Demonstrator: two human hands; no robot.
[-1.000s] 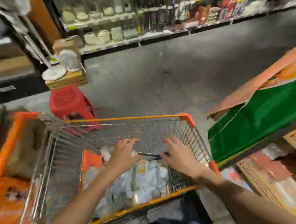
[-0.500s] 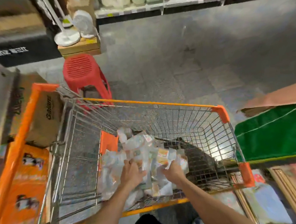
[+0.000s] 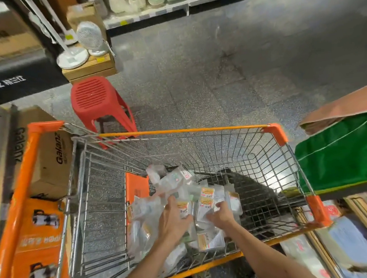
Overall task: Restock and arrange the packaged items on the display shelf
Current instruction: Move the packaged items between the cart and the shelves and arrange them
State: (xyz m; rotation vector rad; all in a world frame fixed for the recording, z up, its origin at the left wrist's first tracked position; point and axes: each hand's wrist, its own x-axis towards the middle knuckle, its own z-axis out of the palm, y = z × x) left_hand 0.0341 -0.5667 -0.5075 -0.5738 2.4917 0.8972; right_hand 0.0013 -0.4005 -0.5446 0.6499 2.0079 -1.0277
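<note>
A wire shopping cart with orange trim (image 3: 184, 130) stands in front of me. A heap of small clear packets with yellow and white labels (image 3: 176, 180) lies in its near half. Both my hands are down in the heap. My left hand (image 3: 173, 221) curls over the packets on the left side. My right hand (image 3: 221, 215) pinches a packet with a yellow label (image 3: 205, 206) by its edge. The packets beneath my hands are hidden.
A red plastic stool (image 3: 98, 103) stands beyond the cart. Cardboard boxes (image 3: 49, 157) and orange boxes (image 3: 40, 242) crowd the left side. A green and brown carton (image 3: 342, 149) juts in from the right. White fans (image 3: 89, 38) and a display shelf (image 3: 169, 7) stand farther back.
My view dropped from the far shelves to the cart. Both hands went from hovering over the basket down into the heap of packets and closed on them.
</note>
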